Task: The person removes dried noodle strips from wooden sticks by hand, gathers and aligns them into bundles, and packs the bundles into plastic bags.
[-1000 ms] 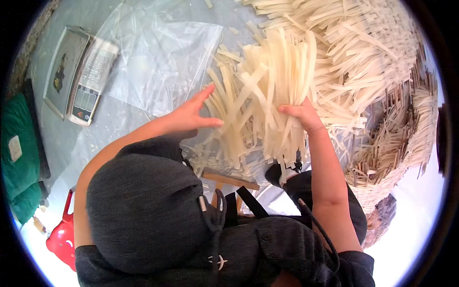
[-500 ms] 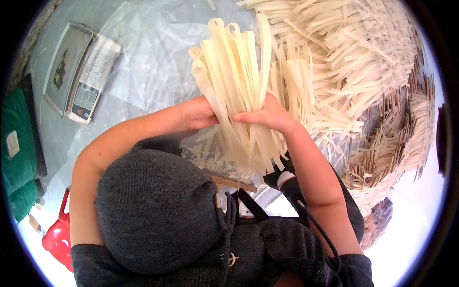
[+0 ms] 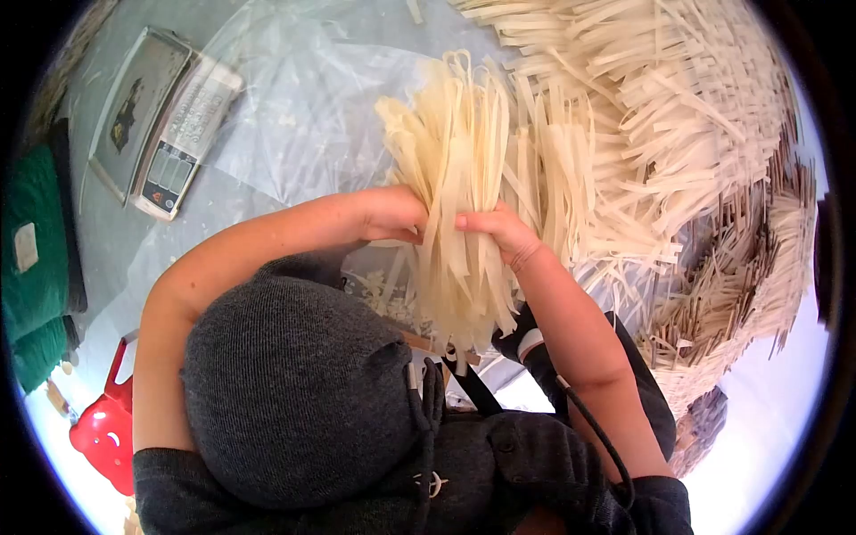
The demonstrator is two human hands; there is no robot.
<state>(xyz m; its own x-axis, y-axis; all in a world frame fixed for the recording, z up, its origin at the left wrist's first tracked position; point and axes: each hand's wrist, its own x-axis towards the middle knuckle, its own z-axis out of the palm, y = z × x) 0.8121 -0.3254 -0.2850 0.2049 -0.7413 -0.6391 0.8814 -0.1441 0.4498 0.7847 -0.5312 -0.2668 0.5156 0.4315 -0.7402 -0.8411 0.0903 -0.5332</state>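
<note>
The left hand (image 3: 397,212) and right hand (image 3: 503,232) hold 1 bunch of pale strips (image 3: 456,169), which sits between them. Squeeze gently but snugly, so no strips slip out below the hands.

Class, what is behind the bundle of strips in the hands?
Past the bundle, clear plastic shows at left and more strips at right; whatever lies directly behind it is covered.
</note>
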